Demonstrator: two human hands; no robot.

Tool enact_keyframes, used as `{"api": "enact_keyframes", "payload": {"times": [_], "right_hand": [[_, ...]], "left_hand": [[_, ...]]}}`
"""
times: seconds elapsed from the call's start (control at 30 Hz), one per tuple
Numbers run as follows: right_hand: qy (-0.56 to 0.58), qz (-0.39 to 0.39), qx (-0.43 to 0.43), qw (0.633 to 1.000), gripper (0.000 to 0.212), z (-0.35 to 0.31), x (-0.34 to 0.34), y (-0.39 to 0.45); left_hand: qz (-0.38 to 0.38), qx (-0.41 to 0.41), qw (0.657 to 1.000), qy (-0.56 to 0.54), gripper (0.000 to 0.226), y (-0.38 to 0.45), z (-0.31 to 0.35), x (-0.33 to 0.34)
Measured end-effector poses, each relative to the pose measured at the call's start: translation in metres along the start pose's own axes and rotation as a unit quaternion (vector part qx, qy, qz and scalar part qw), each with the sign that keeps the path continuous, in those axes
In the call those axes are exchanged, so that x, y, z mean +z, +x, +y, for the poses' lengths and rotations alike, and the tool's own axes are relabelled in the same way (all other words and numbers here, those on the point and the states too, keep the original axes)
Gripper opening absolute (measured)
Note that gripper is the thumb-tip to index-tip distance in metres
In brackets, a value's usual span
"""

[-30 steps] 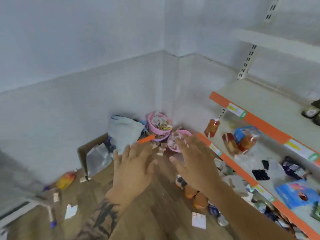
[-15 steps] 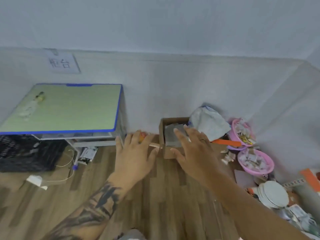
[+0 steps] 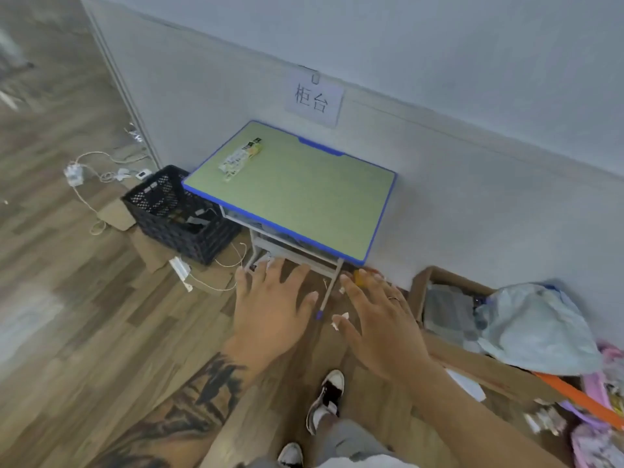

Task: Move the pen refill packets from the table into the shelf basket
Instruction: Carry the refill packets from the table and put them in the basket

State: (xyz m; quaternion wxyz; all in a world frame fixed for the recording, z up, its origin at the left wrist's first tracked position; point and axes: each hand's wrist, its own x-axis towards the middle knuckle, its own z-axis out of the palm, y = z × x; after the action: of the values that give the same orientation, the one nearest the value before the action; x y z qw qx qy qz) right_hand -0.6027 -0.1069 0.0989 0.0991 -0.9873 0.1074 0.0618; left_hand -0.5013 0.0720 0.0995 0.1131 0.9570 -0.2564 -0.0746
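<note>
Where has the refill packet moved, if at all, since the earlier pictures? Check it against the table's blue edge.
No. The packet lies by the same far left corner of the table; only the camera turned.

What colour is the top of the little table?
The table top is light green with a blue edge, seen in the head view.

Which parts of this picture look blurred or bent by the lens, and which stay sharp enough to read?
Head view: the floor at far left is smeared by motion blur; the wall line tilts and bows from the wide-angle lens; the wall sign and the packet on the green table stay fairly sharp; lighting is soft, without hard shadows or glare.
</note>
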Motion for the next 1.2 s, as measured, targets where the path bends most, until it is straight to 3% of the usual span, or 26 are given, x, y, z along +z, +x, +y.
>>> {"api": "enact_keyframes", "payload": {"times": [0.23, 0.47, 0.7, 0.83, 1.2], "right_hand": [[0.006, -0.041, -0.097, 0.994, 0.07, -0.055, 0.016, 0.102], [0.012, -0.083, -0.146, 0.986, 0.067, -0.079, 0.021, 0.216], [0.022, -0.091, -0.132, 0.987, 0.069, -0.064, 0.028, 0.325], [0.016, -0.106, -0.11, 0.988, 0.069, -0.051, 0.042, 0.371], [0.0, -0.16, -0.05, 0.986, 0.068, -0.051, 0.072, 0.451]], "left_hand": [[0.011, -0.099, 0.995, -0.003, 0.054, 0.027, -0.076, -0.005], [-0.005, -0.144, 0.99, 0.002, 0.053, 0.105, -0.123, 0.0], [-0.034, -0.159, 0.986, 0.018, 0.052, 0.203, -0.151, -0.002], [-0.013, -0.166, 0.986, 0.021, 0.052, 0.25, -0.166, 0.001], [-0.098, -0.151, 0.983, 0.024, 0.057, 0.344, -0.215, 0.013]]}}
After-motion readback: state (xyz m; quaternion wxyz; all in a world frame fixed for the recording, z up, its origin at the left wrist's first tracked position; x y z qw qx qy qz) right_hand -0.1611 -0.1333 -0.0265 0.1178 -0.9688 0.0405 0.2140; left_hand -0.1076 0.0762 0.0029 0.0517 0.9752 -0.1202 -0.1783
